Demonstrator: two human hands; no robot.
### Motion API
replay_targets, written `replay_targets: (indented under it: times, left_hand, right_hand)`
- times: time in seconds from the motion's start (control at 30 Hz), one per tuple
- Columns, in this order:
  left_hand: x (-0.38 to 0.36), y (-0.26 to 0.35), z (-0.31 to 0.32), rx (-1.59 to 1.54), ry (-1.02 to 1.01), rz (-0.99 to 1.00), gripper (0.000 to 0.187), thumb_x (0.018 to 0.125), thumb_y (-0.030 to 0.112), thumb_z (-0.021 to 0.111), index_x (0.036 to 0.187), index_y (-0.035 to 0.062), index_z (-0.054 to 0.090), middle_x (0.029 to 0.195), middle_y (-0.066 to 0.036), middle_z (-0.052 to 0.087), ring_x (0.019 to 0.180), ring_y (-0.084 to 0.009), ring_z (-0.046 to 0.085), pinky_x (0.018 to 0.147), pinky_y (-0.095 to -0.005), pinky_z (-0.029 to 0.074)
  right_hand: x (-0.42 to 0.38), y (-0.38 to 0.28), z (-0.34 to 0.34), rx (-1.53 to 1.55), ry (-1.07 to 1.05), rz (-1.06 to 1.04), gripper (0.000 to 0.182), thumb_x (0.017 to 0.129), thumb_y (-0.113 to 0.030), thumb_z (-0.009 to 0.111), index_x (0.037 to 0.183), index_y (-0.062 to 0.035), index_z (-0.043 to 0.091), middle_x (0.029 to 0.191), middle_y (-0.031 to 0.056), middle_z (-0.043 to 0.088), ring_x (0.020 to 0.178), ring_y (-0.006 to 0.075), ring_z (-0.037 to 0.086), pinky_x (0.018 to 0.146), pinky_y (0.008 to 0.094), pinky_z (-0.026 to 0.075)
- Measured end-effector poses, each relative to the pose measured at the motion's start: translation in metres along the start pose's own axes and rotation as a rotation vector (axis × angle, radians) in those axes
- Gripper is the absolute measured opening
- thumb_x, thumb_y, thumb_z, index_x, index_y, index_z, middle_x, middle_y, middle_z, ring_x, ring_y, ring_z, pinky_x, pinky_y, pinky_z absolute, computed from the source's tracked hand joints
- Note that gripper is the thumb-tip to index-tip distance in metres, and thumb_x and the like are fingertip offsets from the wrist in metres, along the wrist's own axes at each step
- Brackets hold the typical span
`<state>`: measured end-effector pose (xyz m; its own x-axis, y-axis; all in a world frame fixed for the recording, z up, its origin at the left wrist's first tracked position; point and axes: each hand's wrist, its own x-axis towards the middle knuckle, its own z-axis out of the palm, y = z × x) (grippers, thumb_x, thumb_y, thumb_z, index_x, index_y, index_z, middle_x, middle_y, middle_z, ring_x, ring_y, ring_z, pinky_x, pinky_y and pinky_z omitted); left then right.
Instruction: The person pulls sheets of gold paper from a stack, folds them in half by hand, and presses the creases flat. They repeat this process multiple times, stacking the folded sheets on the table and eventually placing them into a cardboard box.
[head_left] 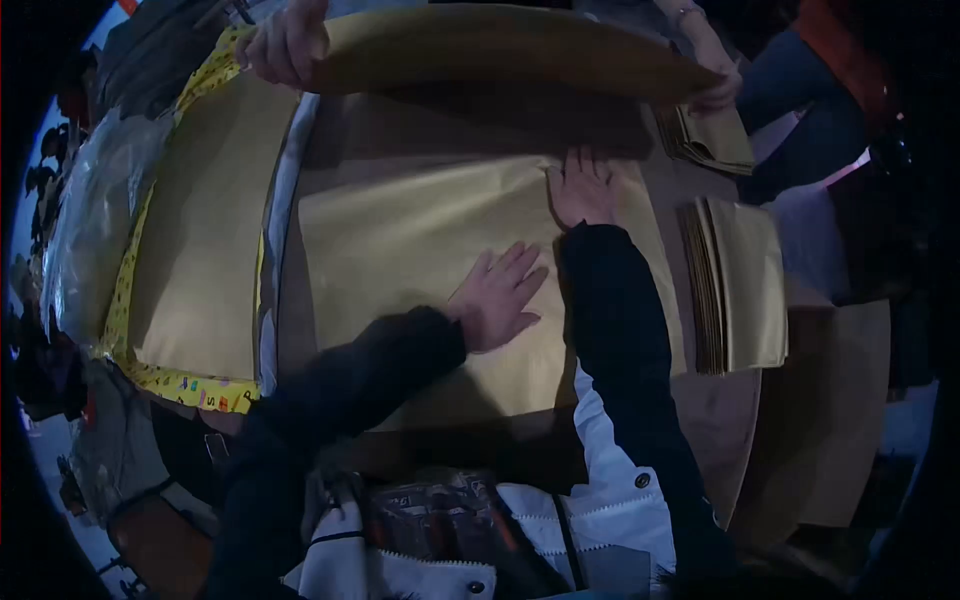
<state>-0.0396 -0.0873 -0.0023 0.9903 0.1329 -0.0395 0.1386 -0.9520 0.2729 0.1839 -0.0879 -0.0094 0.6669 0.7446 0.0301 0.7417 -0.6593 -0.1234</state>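
Observation:
A large sheet of brown paper (400,250) lies in front of me, with a few soft creases near its far edge. My left hand (498,298) rests palm down on the middle of it, fingers spread. Farther out, my right hand (583,190) presses flat near the sheet's far right part, fingers stretched forward. Neither hand holds anything. Beneath the sheet is a brown work surface (715,420).
Opposite, another person's hands (285,45) hold a curved brown sheet (500,50). Folded brown paper stacks (755,285) stand on the right. At left, brown paper (215,220) lies over yellow printed material (190,388), beside clear plastic (95,230). A cardboard piece (840,410) is at lower right.

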Motion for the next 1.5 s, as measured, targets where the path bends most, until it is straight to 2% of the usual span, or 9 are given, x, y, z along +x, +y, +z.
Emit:
replay_targets:
  times: [0.13,0.2,0.3,0.77,0.87,1.07,1.13,1.3,1.5]
  left_hand:
    - [0.078,-0.031,-0.005,-0.028,0.188,-0.171,0.06,0.097,0.035,0.038,0.146,0.0027,0.025,0.154,-0.017,0.02,0.144,-0.0299,0.015,0.114,-0.0504,0.013]
    - [0.092,-0.04,-0.016,0.028,0.105,-0.188,0.062,0.097,0.038,0.037,0.147,0.0026,0.024,0.154,-0.015,0.02,0.143,-0.0303,0.015,0.115,-0.05,0.012]
    - [0.085,-0.063,-0.012,0.039,0.158,-0.178,0.063,0.095,0.043,0.038,0.143,0.0018,0.033,0.153,-0.015,0.023,0.143,-0.0312,0.016,0.115,-0.0515,0.012]
    - [-0.069,-0.2,-0.042,0.244,0.187,-0.622,0.067,0.093,0.052,0.037,0.146,0.0114,0.031,0.154,-0.014,0.022,0.142,-0.0317,0.018,0.113,-0.0546,0.016]
    - [-0.09,-0.222,-0.039,0.28,0.252,-0.654,0.065,0.094,0.05,0.036,0.147,0.012,0.03,0.154,-0.013,0.023,0.142,-0.0316,0.018,0.113,-0.0526,0.015]
    - [-0.1,-0.217,-0.009,0.266,0.291,-0.654,0.061,0.095,0.046,0.035,0.146,0.0122,0.03,0.154,-0.013,0.023,0.142,-0.032,0.019,0.113,-0.0519,0.015]
    - [-0.088,-0.232,-0.024,0.306,0.345,-0.615,0.06,0.096,0.044,0.035,0.146,0.0121,0.03,0.153,-0.014,0.024,0.142,-0.0322,0.02,0.113,-0.0519,0.016]
    - [-0.088,-0.222,-0.044,0.21,0.228,-0.652,0.055,0.097,0.035,0.036,0.146,0.0109,0.03,0.152,-0.015,0.025,0.141,-0.0336,0.022,0.112,-0.0542,0.019]
    - [-0.094,-0.23,-0.035,0.227,0.243,-0.609,0.053,0.097,0.03,0.036,0.145,0.01,0.031,0.153,-0.016,0.024,0.141,-0.0346,0.022,0.112,-0.0542,0.019]
  right_hand:
    - [0.001,0.0,0.001,-0.051,0.007,-0.035,0.061,0.097,-0.044,0.03,0.146,-0.0087,0.03,0.155,0.0123,0.022,0.143,0.029,0.017,0.114,0.0505,0.014]
    - [0.004,-0.001,0.003,-0.084,-0.005,-0.059,0.06,0.097,-0.044,0.03,0.146,-0.0089,0.03,0.155,0.0116,0.022,0.144,0.0283,0.016,0.113,0.0509,0.017]
    - [0.003,0.0,0.002,-0.108,-0.018,-0.031,0.059,0.098,-0.044,0.029,0.146,-0.0095,0.031,0.155,0.0106,0.022,0.144,0.0261,0.015,0.113,0.0504,0.019]
    - [0.008,0.007,0.012,-0.091,0.044,-0.065,0.058,0.098,-0.042,0.027,0.144,-0.0063,0.031,0.155,0.0136,0.021,0.143,0.0278,0.017,0.112,0.053,0.019]
    - [0.009,-0.003,0.017,-0.119,0.065,-0.017,0.056,0.098,-0.042,0.029,0.139,-0.0041,0.036,0.153,0.0148,0.021,0.142,0.0332,0.018,0.11,0.0579,0.018]
    - [-0.031,-0.125,0.028,-0.023,0.163,-0.605,0.055,0.098,-0.04,0.03,0.14,-0.0046,0.034,0.154,0.0156,0.021,0.144,0.0322,0.012,0.113,0.0571,0.014]
    - [-0.045,-0.174,0.038,0.067,-0.009,-0.722,0.057,0.098,-0.04,0.029,0.144,-0.006,0.031,0.155,0.0146,0.019,0.144,0.0305,0.012,0.114,0.0549,0.013]
    - [-0.044,-0.199,0.028,0.088,-0.128,-0.64,0.061,0.097,-0.04,0.029,0.146,-0.0026,0.026,0.155,0.0144,0.018,0.144,0.0279,0.014,0.115,0.051,0.011]
    - [-0.016,-0.101,0.014,0.078,-0.031,-0.354,0.063,0.096,-0.041,0.029,0.144,-0.0005,0.028,0.154,0.0158,0.021,0.144,0.0292,0.016,0.115,0.0509,0.013]
